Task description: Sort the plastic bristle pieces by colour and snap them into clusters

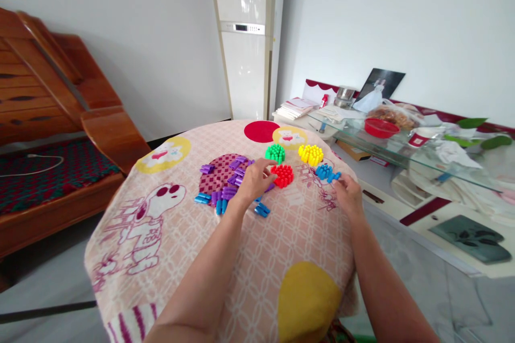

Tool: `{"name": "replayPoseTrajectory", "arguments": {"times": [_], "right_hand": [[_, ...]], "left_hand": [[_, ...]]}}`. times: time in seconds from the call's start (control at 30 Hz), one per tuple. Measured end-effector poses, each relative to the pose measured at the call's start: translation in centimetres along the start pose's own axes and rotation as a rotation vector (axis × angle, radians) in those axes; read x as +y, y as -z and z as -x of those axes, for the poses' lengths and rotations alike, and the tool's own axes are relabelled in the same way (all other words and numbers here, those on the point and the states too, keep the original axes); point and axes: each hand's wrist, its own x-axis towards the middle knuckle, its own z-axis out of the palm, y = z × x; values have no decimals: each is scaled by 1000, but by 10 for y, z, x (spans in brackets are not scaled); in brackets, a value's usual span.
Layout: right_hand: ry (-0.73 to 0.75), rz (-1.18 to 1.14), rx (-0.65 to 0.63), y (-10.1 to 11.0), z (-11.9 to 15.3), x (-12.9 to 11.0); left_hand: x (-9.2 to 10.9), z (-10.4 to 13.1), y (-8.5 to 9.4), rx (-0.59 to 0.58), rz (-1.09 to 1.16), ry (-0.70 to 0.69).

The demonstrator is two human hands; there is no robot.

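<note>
On the cloth-covered table [177, 236], my left hand [257, 178] is curved beside the red pieces [282, 176], fingers apart and nothing visible between them. My right hand [346, 192] has its fingertips closed at the right end of the blue pieces [326, 172]; what they pinch is too small to make out. Green pieces [274, 154] and yellow pieces [310, 154] stand in bunches behind. Purple clips [229, 192] lie scattered left of my left hand, with blue clips [262, 209] around them; my hand hides some.
A wooden bench [100, 134] is at the left, and a tall white fridge [245, 64] stands behind the table. At the right, a glass-topped cabinet [370, 144] holds a red bowl [381, 128], a paper cup [419, 137], papers and a photo.
</note>
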Motion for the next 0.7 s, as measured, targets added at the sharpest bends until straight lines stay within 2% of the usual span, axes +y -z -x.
{"name": "replayPoseTrajectory", "arguments": {"times": [0.1, 0.23, 0.4, 0.57, 0.7], "right_hand": [[-4, 87, -24, 4, -13, 10], [-85, 70, -124, 0, -23, 12], [-123, 79, -146, -6, -33, 12], [-149, 155, -186, -8, -40, 13], [-192, 241, -233, -6, -41, 20]], "left_hand": [[-6, -1, 27, 100, -51, 121], [-19, 4, 67, 180, -130, 339], [-55, 27, 115, 219, -125, 579], [-89, 57, 149, 103, -2, 750], [-94, 76, 163, -4, 2, 840]]}}
